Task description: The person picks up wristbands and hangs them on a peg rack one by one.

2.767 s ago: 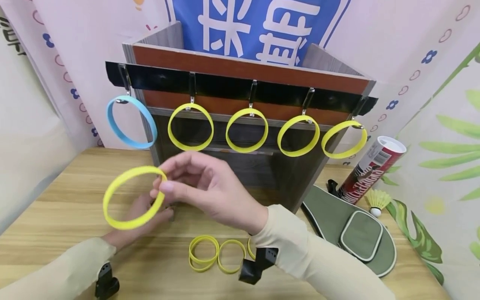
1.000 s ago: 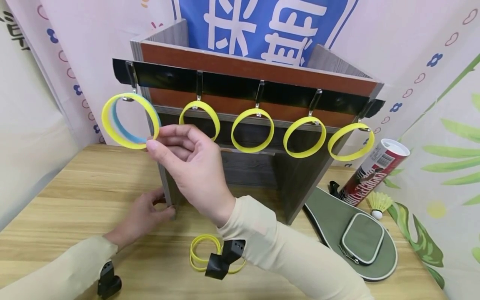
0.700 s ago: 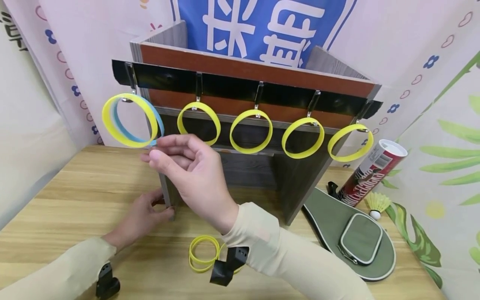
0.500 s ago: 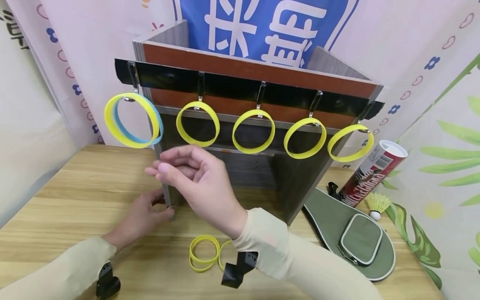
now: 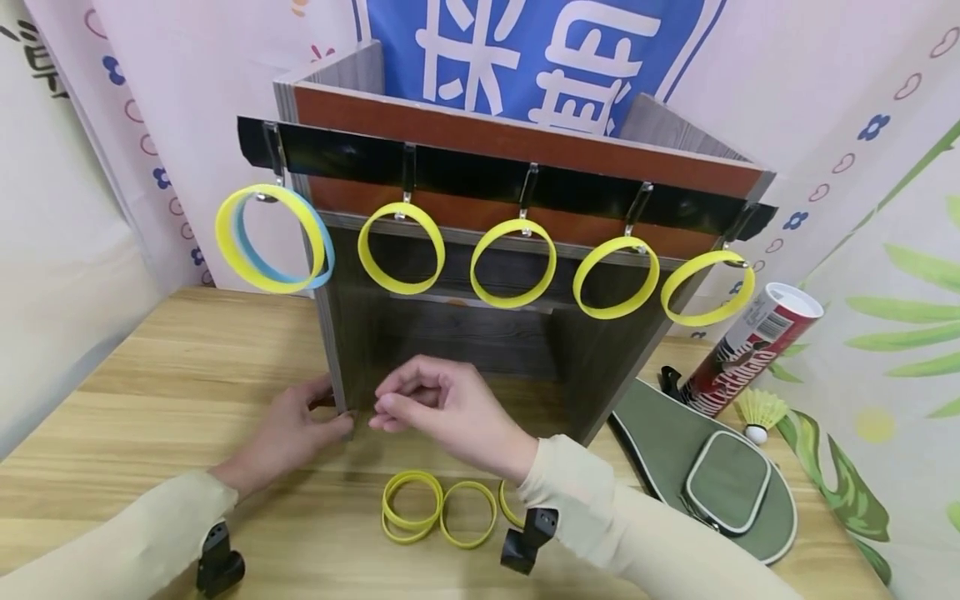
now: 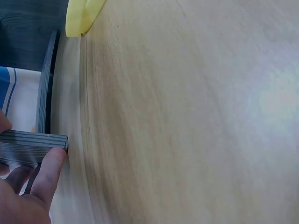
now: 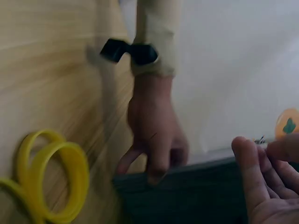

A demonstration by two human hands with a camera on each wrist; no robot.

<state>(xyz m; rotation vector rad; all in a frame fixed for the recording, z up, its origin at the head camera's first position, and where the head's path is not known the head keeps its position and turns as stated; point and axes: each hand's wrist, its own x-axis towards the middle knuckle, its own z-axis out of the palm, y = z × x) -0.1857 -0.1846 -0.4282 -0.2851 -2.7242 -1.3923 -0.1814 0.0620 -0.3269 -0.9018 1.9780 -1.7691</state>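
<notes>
My left hand (image 5: 288,429) grips the lower front edge of the left side panel (image 5: 337,354) of a grey wooden shelf unit; the left wrist view shows its fingers (image 6: 50,172) on both sides of that panel (image 6: 28,142). In front of the shelf opening, my right hand (image 5: 457,412) is in the air with loosely bent fingers and nothing in them. A yellow silicone wristband (image 5: 225,242) and a blue wristband (image 5: 327,267) hang together on the leftmost hook. Each of the other hooks carries a yellow wristband (image 5: 513,301). More yellow wristbands (image 5: 469,545) lie on the table below.
A black strip (image 5: 465,171) with the hooks runs across the shelf's front. At the right are a green racket cover (image 5: 727,479), a red and white shuttlecock tube (image 5: 753,350) and a yellow shuttlecock (image 5: 762,412). Printed cloth (image 5: 862,58) hangs behind.
My right hand brought a yellow wristband up to the leftmost hook, let go of it in front of the blue one, then moved down and right. My left hand has taken hold of the panel.
</notes>
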